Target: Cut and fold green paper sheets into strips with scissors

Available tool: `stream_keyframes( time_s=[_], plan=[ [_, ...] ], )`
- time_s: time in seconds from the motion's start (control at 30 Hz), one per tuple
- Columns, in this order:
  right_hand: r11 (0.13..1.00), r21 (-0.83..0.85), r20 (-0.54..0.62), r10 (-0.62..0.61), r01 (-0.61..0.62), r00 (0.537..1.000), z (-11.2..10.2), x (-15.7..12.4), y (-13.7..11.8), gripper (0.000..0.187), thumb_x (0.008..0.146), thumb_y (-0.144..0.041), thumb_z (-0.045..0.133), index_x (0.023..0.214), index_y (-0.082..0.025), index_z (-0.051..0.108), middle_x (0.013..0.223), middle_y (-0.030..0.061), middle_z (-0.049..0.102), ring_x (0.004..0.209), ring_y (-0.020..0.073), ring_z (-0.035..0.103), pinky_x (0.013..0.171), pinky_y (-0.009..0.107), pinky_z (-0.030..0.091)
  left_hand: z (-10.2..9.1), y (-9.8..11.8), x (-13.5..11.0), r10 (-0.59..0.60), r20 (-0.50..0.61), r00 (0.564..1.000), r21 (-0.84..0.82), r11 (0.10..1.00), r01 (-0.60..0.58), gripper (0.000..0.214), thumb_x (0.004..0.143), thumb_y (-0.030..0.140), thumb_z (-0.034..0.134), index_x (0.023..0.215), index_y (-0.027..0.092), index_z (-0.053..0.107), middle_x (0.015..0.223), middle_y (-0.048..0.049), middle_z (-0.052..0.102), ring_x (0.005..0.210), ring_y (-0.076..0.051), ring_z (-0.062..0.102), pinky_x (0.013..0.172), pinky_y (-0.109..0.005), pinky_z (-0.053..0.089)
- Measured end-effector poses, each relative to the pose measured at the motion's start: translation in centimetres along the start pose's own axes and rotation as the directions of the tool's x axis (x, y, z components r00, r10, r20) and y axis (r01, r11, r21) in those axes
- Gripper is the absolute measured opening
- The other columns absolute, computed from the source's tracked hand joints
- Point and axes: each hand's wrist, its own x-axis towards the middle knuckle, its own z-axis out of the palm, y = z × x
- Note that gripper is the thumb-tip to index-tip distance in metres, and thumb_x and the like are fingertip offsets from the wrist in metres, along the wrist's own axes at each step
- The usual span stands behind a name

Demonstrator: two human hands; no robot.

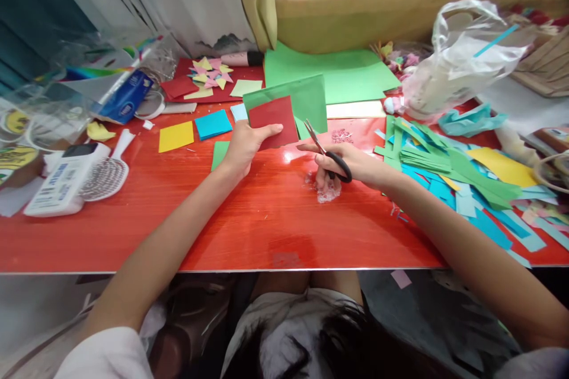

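My left hand (245,148) grips a red square of paper (274,117) together with a larger green sheet (306,95) behind it, thumb on the front. In my right hand (340,166) is a pair of scissors (331,157) with black handles, its tips pointing up and left near the green sheet's lower right corner. The blades look nearly closed. Under the left hand a green paper piece (219,154) shows in part. A blue paper stack (213,125) and a yellow paper stack (176,137) lie to the left.
Green, blue and yellow paper strips (427,160) pile up at the right. Behind lie a big green sheet (333,71) and paper stars (211,74) on red paper. A hairbrush (106,174) and white box (66,180) sit left; a plastic bag with a cup (457,71) stands back right.
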Motion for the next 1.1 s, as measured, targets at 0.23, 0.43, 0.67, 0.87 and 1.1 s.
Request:
stream_keyframes(
  time_s=[0.23, 0.43, 0.67, 0.87, 1.1],
  plan=[
    [1.0, -0.017, 0.025, 0.009, -0.009, 1.0, 0.0, 0.0, 0.1, 0.07, 0.08, -0.062, 0.053, 0.124, -0.008, 0.053, 0.062, 0.0071, 0.067, 0.044, 0.0132, 0.059, 0.037, 0.021, 0.044, 0.8, 1.2, -0.9, 0.011, 0.007, 1.0, -0.049, 0.999, -0.011, 0.024, 0.058, 0.027, 0.076, 0.077, 0.015, 0.068, 0.079, -0.004, 0.072, 0.077, -0.02, 0.067, 0.074, -0.034, 0.055],
    [1.0, -0.021, 0.083, 0.001, 0.001, 0.997, 0.1, 0.2, 0.2, 0.061, 0.075, -0.07, 0.051, 0.078, -0.01, 0.064, 0.062, 0.0093, 0.066, 0.045, 0.0109, 0.057, 0.038, 0.02, 0.042, 1.2, 1.4, -1.3, -0.048, 0.055, 0.997, -0.057, 0.997, 0.051, 0.028, 0.056, 0.029, 0.078, 0.077, 0.014, 0.068, 0.081, -0.0049, 0.072, 0.079, -0.021, 0.067, 0.077, -0.034, 0.055],
    [0.997, -0.075, 0.003, -0.014, 0.014, 1.0, 0.5, 0.5, 0.0, 0.073, 0.074, -0.078, 0.041, 0.059, -0.01, 0.062, 0.061, 0.0115, 0.064, 0.043, 0.0091, 0.053, 0.043, 0.022, 0.042, 2.0, 1.5, -2.3, -0.076, 0.116, 0.99, -0.078, 0.993, 0.085, 0.022, 0.059, 0.029, 0.077, 0.074, 0.015, 0.067, 0.079, -0.0031, 0.072, 0.073, -0.018, 0.066, 0.072, -0.033, 0.054],
    [0.999, 0.04, -0.06, -0.007, 0.009, 0.998, 0.8, 0.9, 0.6, 0.07, 0.074, -0.077, 0.043, 0.066, -0.011, 0.063, 0.063, 0.0098, 0.064, 0.052, 0.0123, 0.059, 0.047, 0.022, 0.044, 2.3, 1.6, -2.7, -0.068, 0.119, 0.991, -0.045, 0.996, 0.074, 0.022, 0.061, 0.032, 0.076, 0.074, 0.015, 0.067, 0.078, -0.0039, 0.071, 0.073, -0.019, 0.066, 0.072, -0.034, 0.054],
    [0.987, 0.163, -0.183, 0.041, -0.01, 0.982, 1.3, 1.1, 0.8, 0.06, 0.066, -0.073, 0.058, 0.063, -0.013, 0.059, 0.065, 0.0072, 0.061, 0.054, 0.0122, 0.057, 0.048, 0.023, 0.044, 2.4, 1.7, -2.8, -0.023, 0.167, 0.986, 0.019, 1.0, 0.021, 0.018, 0.066, 0.031, 0.071, 0.069, 0.015, 0.065, 0.066, -0.0034, 0.068, 0.068, -0.02, 0.065, 0.069, -0.034, 0.055]
  ],
)
